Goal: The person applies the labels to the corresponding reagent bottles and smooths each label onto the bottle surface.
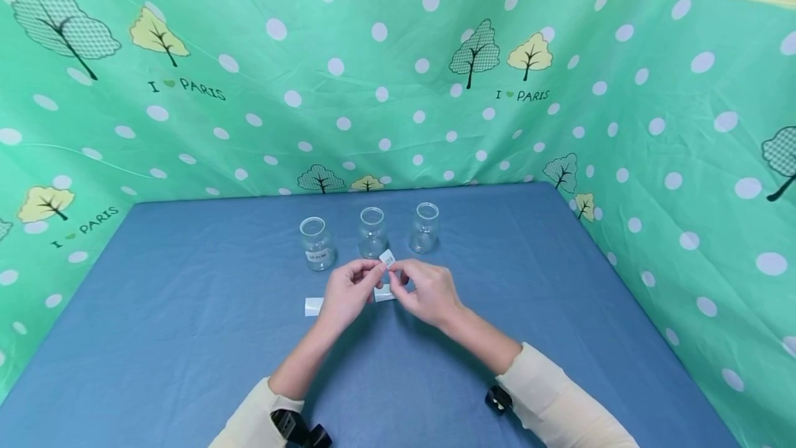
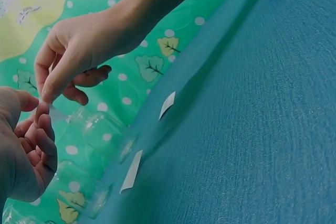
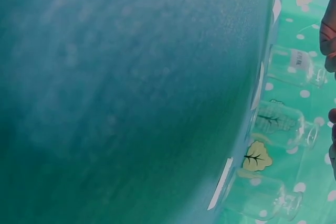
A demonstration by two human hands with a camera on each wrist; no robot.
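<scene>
Fingers [image 2: 43, 67] of left hand [image 1: 349, 292] and right hand [image 1: 430, 292] pinch a label [image 1: 387, 258] toward the desk [image 1: 186, 282]'s far edge; uneven tugging might crease it.

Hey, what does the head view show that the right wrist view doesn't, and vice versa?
Only the head view: a small white rectangular label pinched by left hand and right hand, plus cream fabric sleeves.
Only the right wrist view: a third flat white strip; the head view shows two.
Both: three clear round glass jars, one with a printed white sticker, parts of both hands, the blue cloth-covered table and the green polka-dot fabric backdrop.
</scene>
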